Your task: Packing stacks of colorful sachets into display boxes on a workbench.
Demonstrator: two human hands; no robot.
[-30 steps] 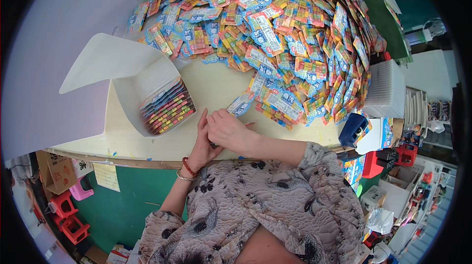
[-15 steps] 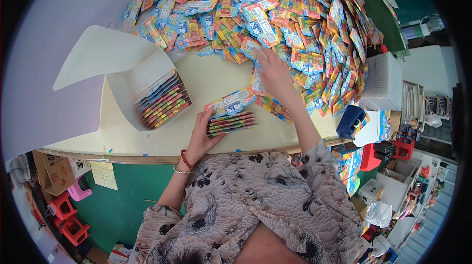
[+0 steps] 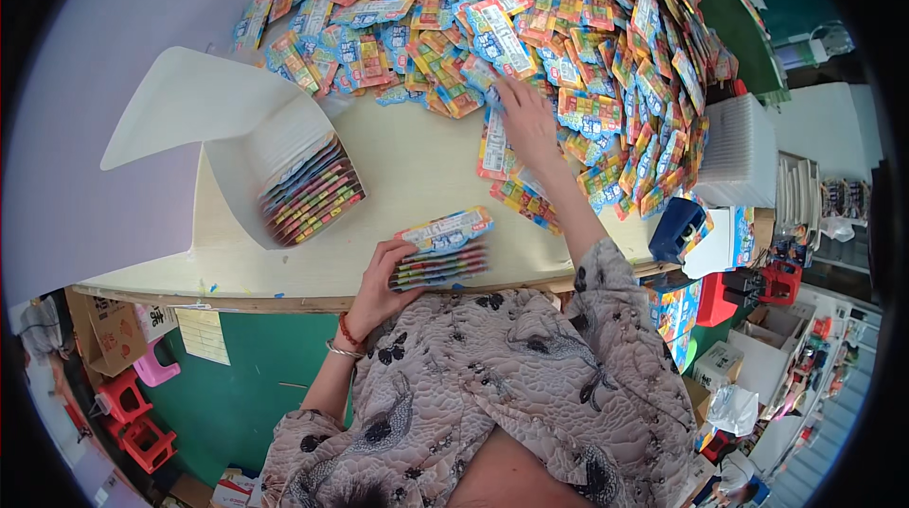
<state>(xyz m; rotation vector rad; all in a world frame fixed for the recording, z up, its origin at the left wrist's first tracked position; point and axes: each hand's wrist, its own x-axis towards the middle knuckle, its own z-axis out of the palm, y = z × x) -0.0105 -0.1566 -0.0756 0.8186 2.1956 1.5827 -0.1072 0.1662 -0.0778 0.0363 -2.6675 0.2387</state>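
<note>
Colourful packet stack (image 3: 443,248) under left hand (image 3: 379,283), long axis left-right.

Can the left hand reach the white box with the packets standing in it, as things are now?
Probably yes. The left hand holds a stack of packets at the table edge, and bare tabletop lies between it and the white box; its grip is full, though.

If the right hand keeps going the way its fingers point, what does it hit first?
The right hand points up the table into the heap of colourful packets. It would likely meet the blue-and-white packet just past its fingertips first, though depth is unclear.
</note>
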